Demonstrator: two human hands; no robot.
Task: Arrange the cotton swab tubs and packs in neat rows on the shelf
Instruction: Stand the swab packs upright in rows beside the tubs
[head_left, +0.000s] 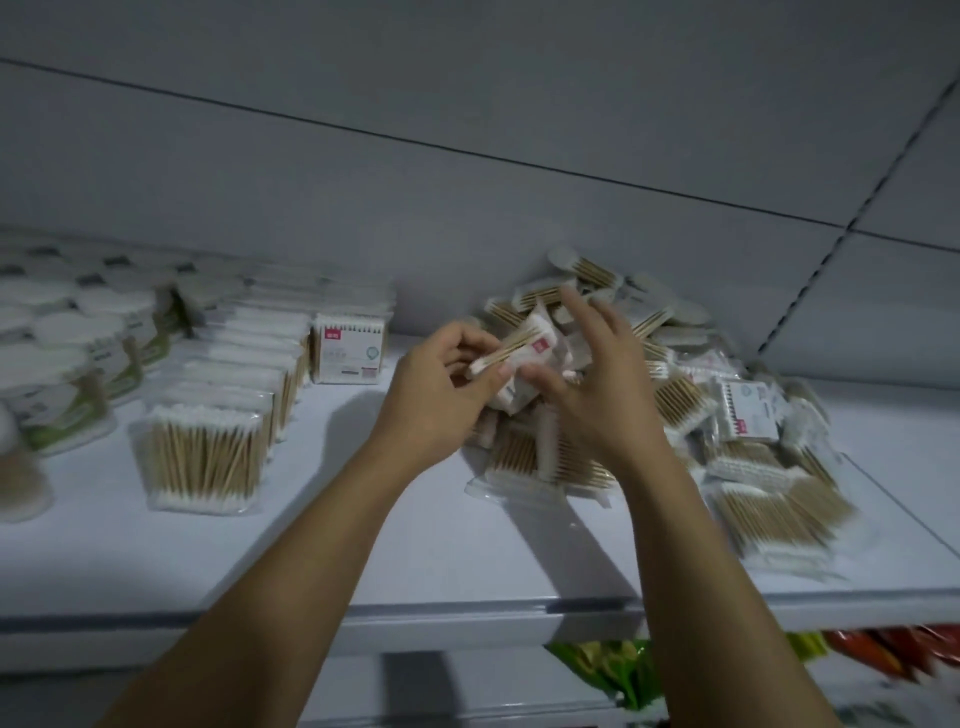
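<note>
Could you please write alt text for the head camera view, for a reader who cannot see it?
A person's left hand holds a pack of cotton swabs above a loose pile of packs on a white shelf, with the right hand open beside it. Further left, more packs and tubs stand in rows.

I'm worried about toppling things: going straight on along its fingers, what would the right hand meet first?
Most likely the top packs of the loose pile, just beyond the fingertips of the right hand; the back wall lies behind them. Depth is unclear.
</note>
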